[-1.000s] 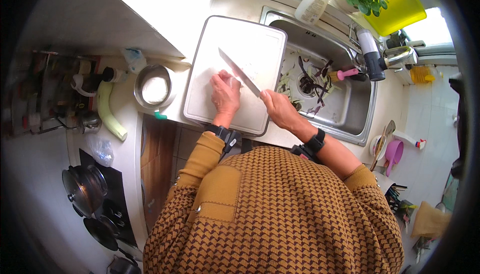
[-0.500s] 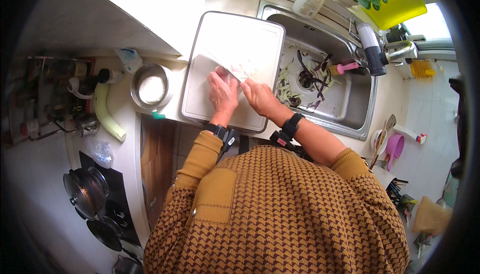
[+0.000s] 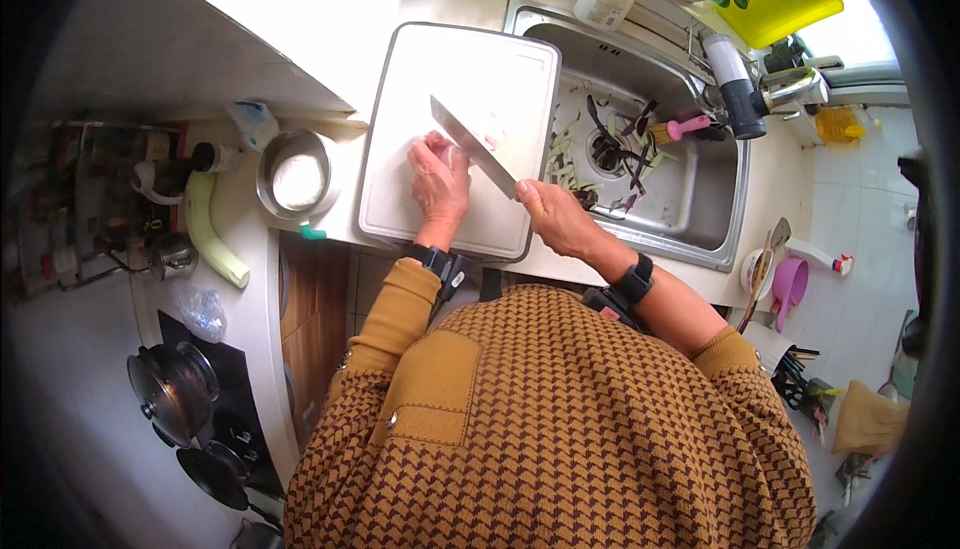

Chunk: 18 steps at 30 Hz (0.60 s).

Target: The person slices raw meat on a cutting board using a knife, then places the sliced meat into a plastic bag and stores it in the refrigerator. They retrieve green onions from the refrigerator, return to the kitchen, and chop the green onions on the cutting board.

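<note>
My right hand [image 3: 556, 215] is closed round the handle of a kitchen knife [image 3: 474, 145]. Its broad blade slants up and left over a white cutting board [image 3: 395, 174] with a grey rim. On the board, my left hand [image 3: 440, 189] is closed, fingertips bent over a small pale pinkish piece of food [image 3: 446, 154] whose kind I cannot make out. The blade passes just right of those fingers. Beyond it lie a few pale bits of food [image 3: 494, 131], nearly washed out by glare.
Right of the board, a steel sink [image 3: 690, 204] holds dark and green peelings [image 3: 636, 164] and a pink-handled brush [image 3: 685, 129]. At left stand a metal pot [image 3: 268, 174] with white contents, a long pale-green peeled vegetable [image 3: 208, 234] and a stove with a lidded pot [image 3: 165, 396].
My right hand has drawn the knife right and toward me, raising the blade into fuller view. My left hand has barely moved on the board.
</note>
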Tool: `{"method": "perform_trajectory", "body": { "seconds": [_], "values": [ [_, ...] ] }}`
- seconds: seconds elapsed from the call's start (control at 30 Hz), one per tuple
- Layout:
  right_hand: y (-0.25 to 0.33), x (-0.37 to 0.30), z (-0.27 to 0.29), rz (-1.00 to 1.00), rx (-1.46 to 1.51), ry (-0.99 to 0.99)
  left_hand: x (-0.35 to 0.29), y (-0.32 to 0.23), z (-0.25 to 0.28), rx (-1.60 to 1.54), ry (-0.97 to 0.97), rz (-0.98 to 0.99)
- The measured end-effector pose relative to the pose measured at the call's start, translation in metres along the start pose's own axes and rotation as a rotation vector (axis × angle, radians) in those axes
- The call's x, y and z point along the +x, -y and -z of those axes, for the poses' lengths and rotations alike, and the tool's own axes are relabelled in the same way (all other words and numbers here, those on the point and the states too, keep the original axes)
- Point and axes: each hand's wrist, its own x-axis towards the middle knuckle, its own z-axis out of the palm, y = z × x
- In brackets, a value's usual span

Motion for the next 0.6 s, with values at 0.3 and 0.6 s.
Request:
{"method": "perform_trajectory", "body": {
  "seconds": [0.3,0.6],
  "values": [
    [0.001,0.053,-0.032,0.038,-0.116,-0.060,0.002,-0.007,0.002,0.084,0.000,0.071],
    [-0.007,0.070,-0.028,0.059,0.072,-0.181,0.000,-0.012,0.005,0.127,-0.001,0.088]
  ]
}}
